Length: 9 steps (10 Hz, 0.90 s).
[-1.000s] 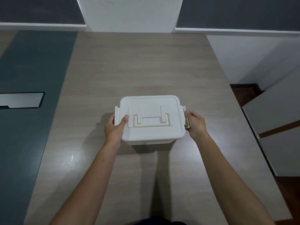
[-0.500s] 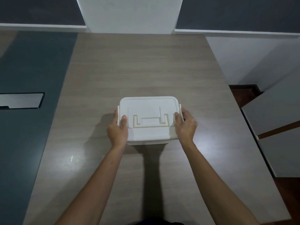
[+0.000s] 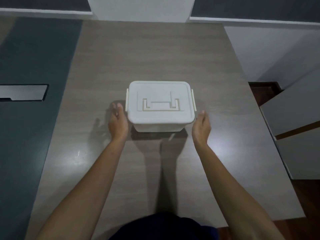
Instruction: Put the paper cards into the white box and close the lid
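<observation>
We find no text, label, brand, number or sign that we can read anywhere: the lid [image 3: 160,99] of the white box [image 3: 159,125] shows only moulded ridges and a recessed handle, and the wooden table [image 3: 147,52] carries only its grain.

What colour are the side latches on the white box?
Cream, slightly yellower than the lid; the side latches show best in the head view.
</observation>
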Each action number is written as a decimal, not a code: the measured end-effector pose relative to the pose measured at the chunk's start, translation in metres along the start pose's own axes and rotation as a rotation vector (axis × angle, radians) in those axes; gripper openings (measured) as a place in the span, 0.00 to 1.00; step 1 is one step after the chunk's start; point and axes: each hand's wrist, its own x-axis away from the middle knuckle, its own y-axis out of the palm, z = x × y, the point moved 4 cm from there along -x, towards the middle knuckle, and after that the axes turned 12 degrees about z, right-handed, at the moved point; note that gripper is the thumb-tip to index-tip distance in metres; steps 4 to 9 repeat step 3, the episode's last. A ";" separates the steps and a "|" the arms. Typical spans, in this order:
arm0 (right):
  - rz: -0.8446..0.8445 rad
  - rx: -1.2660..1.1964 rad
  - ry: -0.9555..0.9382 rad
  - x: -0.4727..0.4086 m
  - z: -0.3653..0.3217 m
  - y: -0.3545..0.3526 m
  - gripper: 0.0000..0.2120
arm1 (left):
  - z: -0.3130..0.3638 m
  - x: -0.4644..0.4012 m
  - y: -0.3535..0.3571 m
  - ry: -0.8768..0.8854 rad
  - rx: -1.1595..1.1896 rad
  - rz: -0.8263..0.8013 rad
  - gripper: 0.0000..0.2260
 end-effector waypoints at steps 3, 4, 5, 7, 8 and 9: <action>-0.394 0.828 -0.592 0.094 0.141 -0.026 0.34 | -0.122 0.103 -0.020 0.504 -0.504 -0.225 0.37; -0.394 0.828 -0.592 0.094 0.141 -0.026 0.34 | -0.122 0.103 -0.020 0.504 -0.504 -0.225 0.37; -0.394 0.828 -0.592 0.094 0.141 -0.026 0.34 | -0.122 0.103 -0.020 0.504 -0.504 -0.225 0.37; -0.394 0.828 -0.592 0.094 0.141 -0.026 0.34 | -0.122 0.103 -0.020 0.504 -0.504 -0.225 0.37; -0.394 0.828 -0.592 0.094 0.141 -0.026 0.34 | -0.122 0.103 -0.020 0.504 -0.504 -0.225 0.37; -0.394 0.828 -0.592 0.094 0.141 -0.026 0.34 | -0.122 0.103 -0.020 0.504 -0.504 -0.225 0.37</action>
